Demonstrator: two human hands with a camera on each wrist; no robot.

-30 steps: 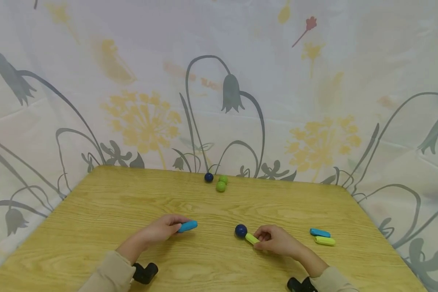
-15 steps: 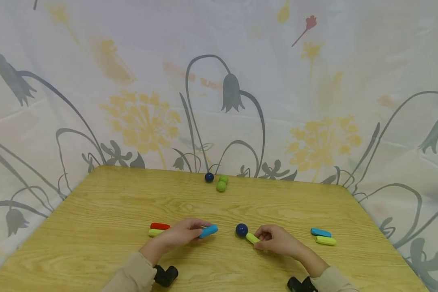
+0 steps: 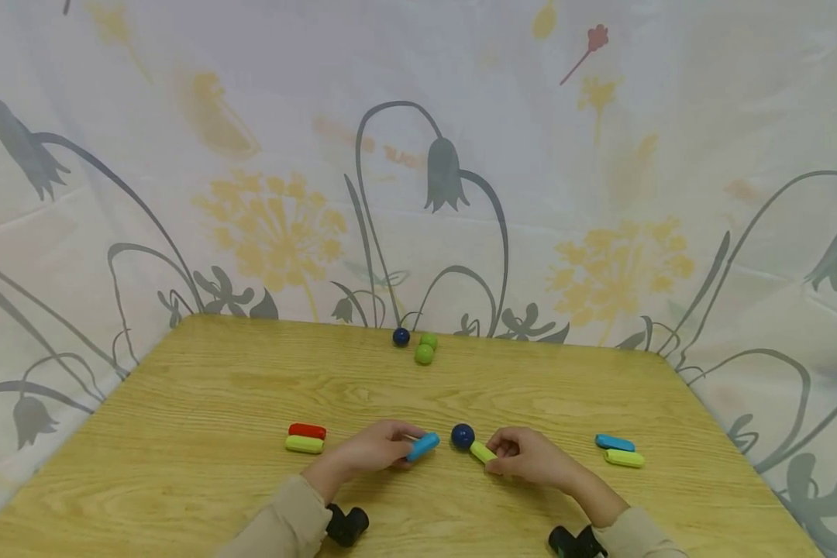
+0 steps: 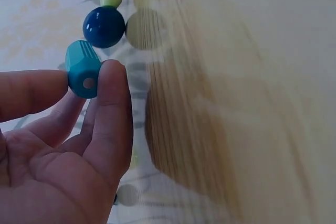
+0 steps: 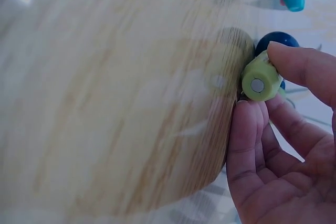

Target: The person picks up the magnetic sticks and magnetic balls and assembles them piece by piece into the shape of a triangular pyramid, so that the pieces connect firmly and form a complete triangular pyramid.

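Note:
My left hand (image 3: 371, 451) pinches a blue magnetic rod (image 3: 424, 446) between thumb and fingertips; a round metal spot shows in its end in the left wrist view. Just to the right, a dark blue ball (image 3: 463, 436) sits against the far end of a yellow-green magnetic rod (image 3: 483, 452). That rod's near end is pinched by my right hand (image 3: 532, 459), and its metal end disc faces the right wrist camera. In the head view a small gap separates the blue rod (image 4: 83, 69) from the ball (image 4: 104, 27).
On the left of the wooden table (image 3: 202, 387) a red rod (image 3: 307, 431) lies beside a yellow-green rod (image 3: 304, 445). A blue rod (image 3: 614, 442) and another yellow-green rod (image 3: 624, 459) lie at right. Near the back edge are a dark blue ball (image 3: 401, 337) and two green balls (image 3: 424, 354).
My left hand has moved right with the blue rod, toward the dark blue ball, uncovering the red and yellow-green rods at left. The right hand stays almost still with its rod.

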